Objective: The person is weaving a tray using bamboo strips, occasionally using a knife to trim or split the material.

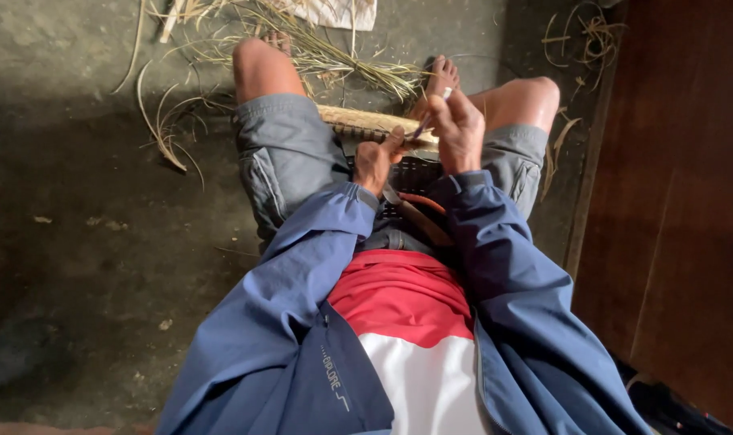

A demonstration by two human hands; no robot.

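I sit with knees apart above a concrete floor. Across my lap lies a woven bamboo piece [358, 122] with a pale rim and a dark lattice below it. My left hand [377, 159] grips the rim's near edge. My right hand [458, 129] is closed on a thin light-coloured tool or strip [431, 115] that points up and to the right, just above the rim. The two hands are close together, nearly touching. A reddish strip [421, 200] curves under my wrists.
Loose bamboo strips and dry grass [334, 56] lie scattered on the floor beyond my knees. A white sheet [338, 12] lies at the top edge. A brown wooden wall [681, 201] stands at the right. My bare foot [442, 76] rests near the strips.
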